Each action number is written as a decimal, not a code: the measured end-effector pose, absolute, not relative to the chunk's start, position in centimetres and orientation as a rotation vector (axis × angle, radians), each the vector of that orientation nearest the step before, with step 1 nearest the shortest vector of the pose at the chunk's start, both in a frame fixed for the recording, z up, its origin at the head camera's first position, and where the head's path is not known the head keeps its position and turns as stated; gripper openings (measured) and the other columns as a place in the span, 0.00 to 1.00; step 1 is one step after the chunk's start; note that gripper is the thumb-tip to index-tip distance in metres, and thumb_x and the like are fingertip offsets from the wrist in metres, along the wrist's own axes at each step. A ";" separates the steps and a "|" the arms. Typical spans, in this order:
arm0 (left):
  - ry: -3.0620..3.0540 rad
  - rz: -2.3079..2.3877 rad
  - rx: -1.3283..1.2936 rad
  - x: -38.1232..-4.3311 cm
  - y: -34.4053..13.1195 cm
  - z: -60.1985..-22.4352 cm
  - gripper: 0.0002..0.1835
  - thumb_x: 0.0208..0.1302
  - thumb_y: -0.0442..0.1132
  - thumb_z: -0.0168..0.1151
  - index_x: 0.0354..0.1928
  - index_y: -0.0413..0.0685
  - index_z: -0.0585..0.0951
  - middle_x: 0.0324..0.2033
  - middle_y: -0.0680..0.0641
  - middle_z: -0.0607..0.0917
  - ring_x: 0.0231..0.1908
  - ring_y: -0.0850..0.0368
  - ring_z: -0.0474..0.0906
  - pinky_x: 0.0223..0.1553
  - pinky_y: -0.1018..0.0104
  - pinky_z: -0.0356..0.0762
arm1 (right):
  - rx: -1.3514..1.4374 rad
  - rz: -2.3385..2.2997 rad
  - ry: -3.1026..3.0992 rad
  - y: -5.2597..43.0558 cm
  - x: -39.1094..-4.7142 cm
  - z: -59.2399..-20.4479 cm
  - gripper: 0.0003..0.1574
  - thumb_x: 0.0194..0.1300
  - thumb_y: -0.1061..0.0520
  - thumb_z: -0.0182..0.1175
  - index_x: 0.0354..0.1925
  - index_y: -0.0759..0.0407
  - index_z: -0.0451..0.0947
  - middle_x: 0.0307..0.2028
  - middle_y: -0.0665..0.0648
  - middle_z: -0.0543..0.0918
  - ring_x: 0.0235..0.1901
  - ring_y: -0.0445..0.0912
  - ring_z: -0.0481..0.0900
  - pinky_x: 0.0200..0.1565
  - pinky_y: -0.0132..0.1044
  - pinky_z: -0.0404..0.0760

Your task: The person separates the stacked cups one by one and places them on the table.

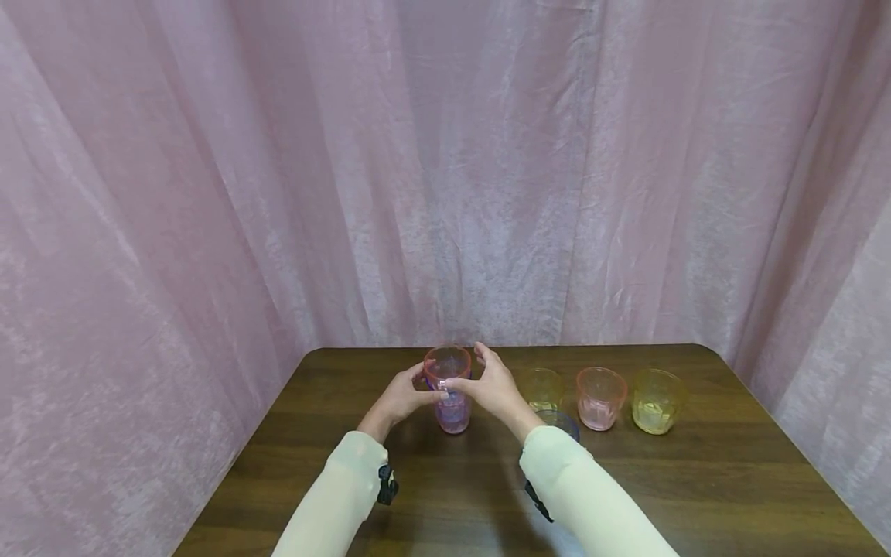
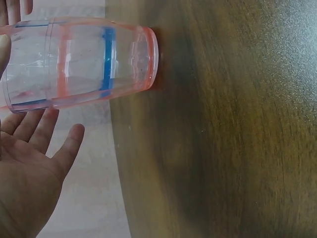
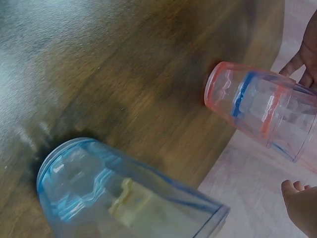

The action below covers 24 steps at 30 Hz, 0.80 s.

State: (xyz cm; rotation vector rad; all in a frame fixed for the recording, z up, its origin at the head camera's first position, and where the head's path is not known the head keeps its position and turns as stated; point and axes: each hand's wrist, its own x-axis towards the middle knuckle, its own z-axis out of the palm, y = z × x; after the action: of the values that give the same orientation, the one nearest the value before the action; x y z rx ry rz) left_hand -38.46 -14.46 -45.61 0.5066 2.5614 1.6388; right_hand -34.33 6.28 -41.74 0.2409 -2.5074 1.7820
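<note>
A brown wooden table (image 1: 703,487) fills the lower part of the head view, its far edge running across just below the middle of the frame against a pink curtain (image 1: 487,170). Wood surface reaches from the centre out to the slanting left edge; right of centre, room is narrowed by a blue cup (image 1: 559,422) just beside the right wrist, with a yellow cup (image 1: 543,389), a pink cup (image 1: 601,398) and a second yellow cup (image 1: 657,401) spread beyond it toward the right.

An upright stack of cups (image 1: 454,414), see-through pink and blue, stands on the table slightly below the middle of the frame, between the two hands. Its pink top rim lines up with the far edge.

The left hand (image 1: 400,397) is at the stack's upper part, thumb in front and fingers reaching along the far side; whether it pinches firmly, I cannot tell. The right hand (image 1: 496,383) is spread, its thumb across the front of the stack and its forefinger raised apart from the rim; the right wrist view shows a gap between its other fingers and the stack.

Both forearms, in pale sleeves (image 1: 330,499), slant inward from the bottom edge.
</note>
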 end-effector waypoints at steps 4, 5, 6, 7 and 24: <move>2.560 1.627 0.528 -38.4 -14.4 -45.8 0.37 0.55 0.40 0.76 0.67 0.43 0.73 0.60 0.40 0.79 0.63 0.40 0.72 0.62 0.43 0.69 | 0.245 1.787 -2.498 5.8 -34.7 -42.1 0.62 0.54 0.48 0.77 0.75 0.64 0.53 0.71 0.66 0.63 0.69 0.62 0.61 0.66 0.58 0.65; 2.559 1.626 0.531 -38.4 -14.4 -45.9 0.37 0.55 0.40 0.76 0.67 0.43 0.73 0.60 0.40 0.79 0.62 0.40 0.72 0.62 0.42 0.69 | 0.245 1.794 -2.493 5.7 -34.8 -42.1 0.63 0.53 0.48 0.77 0.75 0.64 0.53 0.71 0.66 0.63 0.69 0.63 0.61 0.66 0.58 0.65; 2.546 1.633 0.543 -38.1 -14.4 -45.6 0.37 0.55 0.39 0.76 0.67 0.41 0.73 0.60 0.39 0.79 0.62 0.39 0.72 0.62 0.42 0.70 | 0.247 1.794 -2.491 5.6 -34.8 -42.1 0.63 0.53 0.48 0.77 0.75 0.64 0.53 0.71 0.66 0.63 0.69 0.63 0.62 0.66 0.58 0.65; 2.530 1.644 0.552 -37.8 -14.3 -45.2 0.37 0.56 0.38 0.76 0.67 0.40 0.72 0.60 0.37 0.79 0.62 0.38 0.72 0.61 0.41 0.70 | 0.251 1.799 -2.491 5.5 -34.9 -42.1 0.63 0.53 0.48 0.77 0.75 0.65 0.53 0.71 0.66 0.63 0.69 0.63 0.62 0.66 0.58 0.65; 2.471 1.683 0.495 -38.9 -14.3 -46.6 0.44 0.55 0.37 0.76 0.72 0.41 0.64 0.66 0.37 0.73 0.67 0.39 0.66 0.64 0.44 0.67 | 0.233 1.730 -2.529 4.6 -35.9 -42.6 0.62 0.54 0.49 0.77 0.74 0.68 0.53 0.68 0.68 0.66 0.66 0.61 0.66 0.65 0.52 0.68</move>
State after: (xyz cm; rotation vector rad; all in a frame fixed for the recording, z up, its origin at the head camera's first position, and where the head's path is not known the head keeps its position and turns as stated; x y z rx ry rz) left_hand -38.93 -14.27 -46.63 0.4954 2.4714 1.6827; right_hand -35.92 4.65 -42.60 0.2330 -2.5295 1.7296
